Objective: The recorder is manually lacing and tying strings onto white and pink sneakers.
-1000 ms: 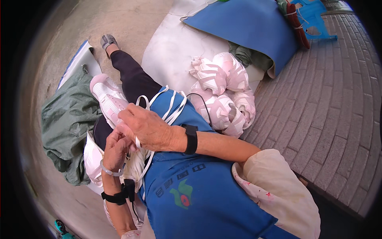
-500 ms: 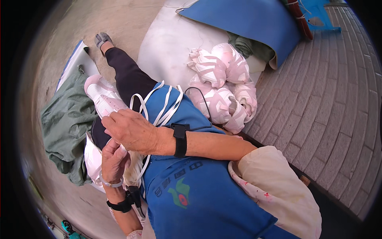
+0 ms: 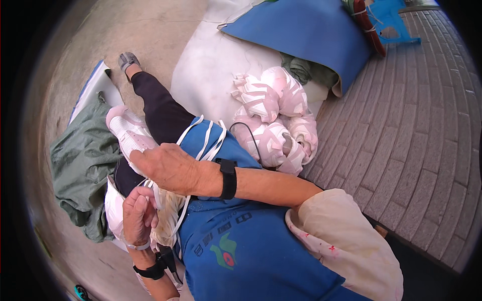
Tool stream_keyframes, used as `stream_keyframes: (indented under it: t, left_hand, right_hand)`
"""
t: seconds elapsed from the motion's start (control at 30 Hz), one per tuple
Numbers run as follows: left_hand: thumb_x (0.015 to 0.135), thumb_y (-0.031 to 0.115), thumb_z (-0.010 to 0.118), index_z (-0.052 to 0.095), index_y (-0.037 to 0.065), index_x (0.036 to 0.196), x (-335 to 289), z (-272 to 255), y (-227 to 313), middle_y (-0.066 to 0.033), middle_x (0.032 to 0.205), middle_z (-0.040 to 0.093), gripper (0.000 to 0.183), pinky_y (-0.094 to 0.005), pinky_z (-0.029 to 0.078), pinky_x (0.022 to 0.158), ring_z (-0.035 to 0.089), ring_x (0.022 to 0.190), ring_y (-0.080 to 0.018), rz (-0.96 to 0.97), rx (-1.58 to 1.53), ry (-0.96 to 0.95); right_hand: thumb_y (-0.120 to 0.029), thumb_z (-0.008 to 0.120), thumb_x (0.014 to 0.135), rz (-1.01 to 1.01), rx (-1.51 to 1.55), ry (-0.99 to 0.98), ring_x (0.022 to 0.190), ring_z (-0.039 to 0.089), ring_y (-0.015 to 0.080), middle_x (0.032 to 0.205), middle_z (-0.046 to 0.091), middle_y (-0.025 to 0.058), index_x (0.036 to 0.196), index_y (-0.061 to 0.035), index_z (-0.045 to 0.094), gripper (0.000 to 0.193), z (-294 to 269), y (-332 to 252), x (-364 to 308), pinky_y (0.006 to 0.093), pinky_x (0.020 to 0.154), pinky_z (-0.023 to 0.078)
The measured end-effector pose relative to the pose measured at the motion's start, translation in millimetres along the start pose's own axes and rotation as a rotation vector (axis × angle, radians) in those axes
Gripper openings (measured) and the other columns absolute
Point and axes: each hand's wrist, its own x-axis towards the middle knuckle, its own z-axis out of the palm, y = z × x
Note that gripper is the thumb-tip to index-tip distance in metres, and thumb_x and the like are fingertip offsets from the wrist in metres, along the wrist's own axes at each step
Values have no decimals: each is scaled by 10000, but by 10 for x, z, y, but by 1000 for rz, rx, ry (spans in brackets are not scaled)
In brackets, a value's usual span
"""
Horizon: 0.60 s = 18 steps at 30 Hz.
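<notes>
A pink and white sneaker (image 3: 129,131) lies across my lap, toe pointing away. My right hand (image 3: 169,168) is closed at its lacing area, fingers bent; what they pinch is hidden behind the hand. Nearer and lower, my left hand (image 3: 138,214) has its thumb and fingers pinched together on a white shoelace (image 3: 156,194), which shows between the two hands. Several loose white laces (image 3: 205,138) drape over my blue apron (image 3: 236,200). Another white piece (image 3: 114,205), perhaps a second shoe, is partly covered beside my left hand.
Several pink and white sneakers (image 3: 273,95) sit piled to the right on a white sheet (image 3: 201,75). Behind them curves a blue mat (image 3: 306,35). Green cloth (image 3: 80,160) lies at the left. A blue plastic stool (image 3: 391,22) stands far right on grey paving.
My left hand has drawn back toward me, apart from my right hand, and more lace shows between them. The right hand has turned slightly at the sneaker. The view has shifted a little.
</notes>
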Motion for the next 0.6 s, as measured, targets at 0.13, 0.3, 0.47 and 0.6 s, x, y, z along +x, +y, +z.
stream_keyframes:
  t: [0.13,0.3,0.47,0.6]
  left_hand:
    - [929,259,560,384,-52,1330,5,144,-14,-25,767,580,537,-278,522,589,513,541,-92,8,-63,-1]
    - [932,264,581,546,3,974,95,204,-69,-28,713,566,267,-247,514,546,541,537,-77,-55,-75,-184]
    - [953,261,555,553,36,870,-127,-104,92,26,635,463,240,-174,338,437,335,469,-27,0,-130,60]
    - [932,230,595,601,24,862,-417,-323,245,34,656,504,218,-167,316,476,362,513,-27,104,73,218]
  right_hand:
    - [-98,611,745,-39,-126,60,662,639,308,706,593,134,922,-18,492,228,27,-58,42,375,551,495]
    - [-108,598,761,11,-96,-46,669,619,331,711,570,135,856,-30,504,155,-69,-60,54,400,569,490]
    - [-143,601,836,-13,282,-326,642,608,274,701,629,131,848,-5,652,148,-457,80,49,335,585,459]
    - [-171,591,869,118,348,-463,601,569,190,677,618,86,896,-4,664,184,-760,163,62,291,569,442]
